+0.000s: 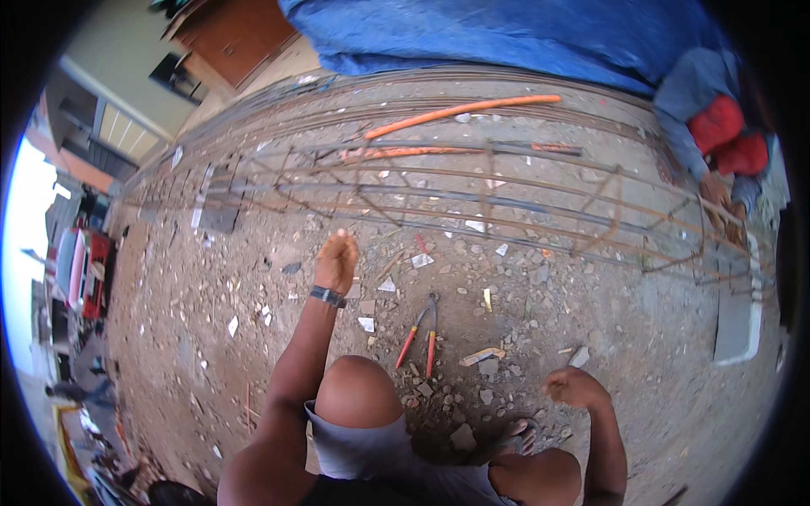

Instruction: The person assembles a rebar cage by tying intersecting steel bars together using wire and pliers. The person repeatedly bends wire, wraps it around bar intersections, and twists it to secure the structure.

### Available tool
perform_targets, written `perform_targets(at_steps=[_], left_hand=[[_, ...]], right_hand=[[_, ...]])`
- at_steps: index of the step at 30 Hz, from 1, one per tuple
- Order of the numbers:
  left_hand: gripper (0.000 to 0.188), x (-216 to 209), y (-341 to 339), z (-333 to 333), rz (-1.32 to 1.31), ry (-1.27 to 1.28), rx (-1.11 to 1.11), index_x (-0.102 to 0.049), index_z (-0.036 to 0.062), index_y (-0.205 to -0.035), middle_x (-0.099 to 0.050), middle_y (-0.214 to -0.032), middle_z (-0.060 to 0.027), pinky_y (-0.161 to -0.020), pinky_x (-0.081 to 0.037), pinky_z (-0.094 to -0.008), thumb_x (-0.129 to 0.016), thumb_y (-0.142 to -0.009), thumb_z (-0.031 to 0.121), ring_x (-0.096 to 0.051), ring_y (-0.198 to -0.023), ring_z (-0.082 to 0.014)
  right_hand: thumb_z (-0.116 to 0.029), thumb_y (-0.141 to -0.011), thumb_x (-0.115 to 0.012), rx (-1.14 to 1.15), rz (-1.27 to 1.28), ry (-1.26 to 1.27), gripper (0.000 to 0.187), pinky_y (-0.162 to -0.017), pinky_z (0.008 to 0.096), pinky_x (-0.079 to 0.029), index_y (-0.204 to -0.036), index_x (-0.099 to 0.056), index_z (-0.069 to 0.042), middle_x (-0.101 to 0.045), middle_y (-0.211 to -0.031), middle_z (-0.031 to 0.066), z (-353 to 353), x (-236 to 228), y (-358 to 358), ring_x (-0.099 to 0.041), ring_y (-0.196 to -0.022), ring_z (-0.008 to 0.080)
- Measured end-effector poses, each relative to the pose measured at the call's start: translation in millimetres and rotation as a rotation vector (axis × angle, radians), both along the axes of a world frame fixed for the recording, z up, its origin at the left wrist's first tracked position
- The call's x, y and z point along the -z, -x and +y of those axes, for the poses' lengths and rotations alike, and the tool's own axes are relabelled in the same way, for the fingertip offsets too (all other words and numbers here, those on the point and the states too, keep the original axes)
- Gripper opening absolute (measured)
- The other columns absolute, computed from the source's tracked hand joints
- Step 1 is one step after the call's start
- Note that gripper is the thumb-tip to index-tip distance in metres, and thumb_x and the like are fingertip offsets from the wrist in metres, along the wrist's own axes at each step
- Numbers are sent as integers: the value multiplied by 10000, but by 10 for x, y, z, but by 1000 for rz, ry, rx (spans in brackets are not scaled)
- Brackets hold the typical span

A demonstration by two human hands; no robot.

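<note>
My left hand (336,260) is raised over the dirt, just on my side of a long rebar cage (422,196) and apart from it. Its fingers are curled together, and I cannot make out whether anything is in them. Beside my right knee, my right hand (577,388) hangs above the ground with its fingers bent inward; anything inside them is hidden. Between the two hands lie pincers (432,316) with red handles, their jaws pointing toward the cage. The cage stretches across the view, its long bars joined by bent stirrups.
Beyond the cage lie an orange tube (464,115), loose steel bars (607,121) and a blue tarp (506,38). A person (717,126) crouches at the far right, hands near the cage's end. Concrete blocks (736,325) stand under it. Rubble litters the ground; a red vehicle (91,270) is at left.
</note>
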State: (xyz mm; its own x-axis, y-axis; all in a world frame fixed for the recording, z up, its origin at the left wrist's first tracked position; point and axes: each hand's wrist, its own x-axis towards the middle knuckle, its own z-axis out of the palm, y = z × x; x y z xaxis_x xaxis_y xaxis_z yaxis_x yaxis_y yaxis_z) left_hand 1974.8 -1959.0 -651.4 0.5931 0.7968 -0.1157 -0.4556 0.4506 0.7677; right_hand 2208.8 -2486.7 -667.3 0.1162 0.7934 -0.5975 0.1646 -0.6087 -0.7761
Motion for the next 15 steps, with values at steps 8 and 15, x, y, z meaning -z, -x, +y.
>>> perform_targets(at_steps=[8, 15], left_hand=[[89, -355, -17, -275, 172, 137, -301, -640, 17, -999, -649, -905, -40, -734, -573, -161, -650, -973, 102, -633, -828, -105], [88, -1378, -344, -1113, 240, -362, -70, -611, 91, -963, -626, -850, 9, -644, -502, -179, -651, -982, 167, -573, -740, -70]], right_hand=[[-199, -960, -672, 902, 820, -639, 223, -479, 252, -373, -906, -674, 17, -629, -716, 12, -528, -177, -374, -507, -541, 73], [-134, -921, -652, 874, -616, -282, 80, -576, 368, -466, -889, -675, -64, -663, -765, 67, -649, -97, -619, -632, -647, 248]])
